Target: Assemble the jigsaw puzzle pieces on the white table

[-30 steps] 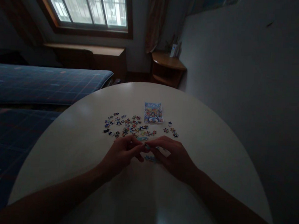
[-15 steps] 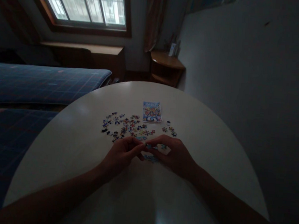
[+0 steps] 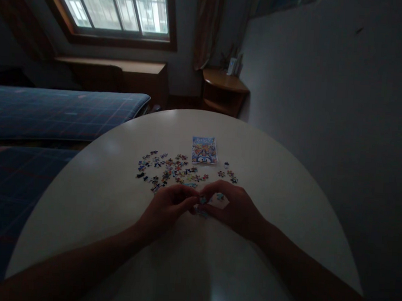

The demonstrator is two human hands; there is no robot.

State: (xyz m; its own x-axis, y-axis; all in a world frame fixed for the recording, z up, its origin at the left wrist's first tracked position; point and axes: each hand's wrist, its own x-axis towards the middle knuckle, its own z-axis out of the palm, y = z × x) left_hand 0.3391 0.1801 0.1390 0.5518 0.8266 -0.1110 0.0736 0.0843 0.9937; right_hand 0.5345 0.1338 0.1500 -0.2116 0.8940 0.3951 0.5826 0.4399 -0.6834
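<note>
My left hand (image 3: 169,205) and my right hand (image 3: 234,209) meet over the near middle of the round table. Between their fingertips is a small bluish jigsaw piece (image 3: 202,199); the fingers of both hands are closed at it. Under and behind the hands lie light-blue joined pieces (image 3: 202,213), partly hidden. Just beyond my right fingers a loose teal piece (image 3: 220,196) rests on the table. Past my left hand spreads a heap of loose jigsaw pieces (image 3: 175,169). A smaller group of pieces (image 3: 232,176) sits beyond my right hand.
A colourful picture sheet (image 3: 204,150) lies beyond the pieces on the white round table (image 3: 271,174). At the left stands a bed with a blue plaid mattress (image 3: 62,113). A wooden corner shelf (image 3: 226,81) is behind the table, and a wall runs along the right.
My left hand has shifted slightly to the right, fingertips closer to my right hand's. The small piece between the fingers shows more clearly now. The other pieces and the sheet have stayed put.
</note>
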